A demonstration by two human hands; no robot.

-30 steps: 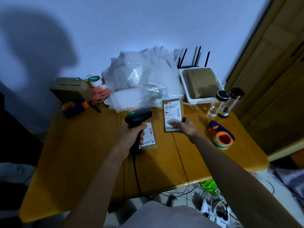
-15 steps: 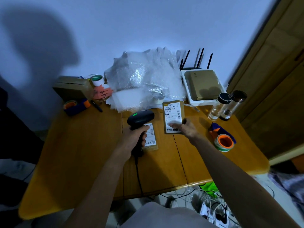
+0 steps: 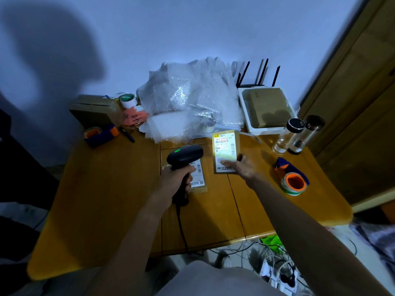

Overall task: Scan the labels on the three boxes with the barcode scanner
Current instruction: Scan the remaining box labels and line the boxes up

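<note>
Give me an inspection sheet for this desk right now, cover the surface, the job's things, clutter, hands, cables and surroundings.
Surface: wooden table, bare at the near left.
Job's things: barcode scanner with a green light on top; labelled box lit by a bright patch with red on its barcode; second labelled box partly under the scanner. Third box not identified.
Clutter: bubble wrap, two tape dispensers, two clear bottles, a marker.
Hands: left hand grips the scanner handle; right hand rests fingertips on the lit box.
Cables: scanner cord runs off the near edge; tangle on the floor.
Surroundings: pale wall, wooden door, router.
</note>
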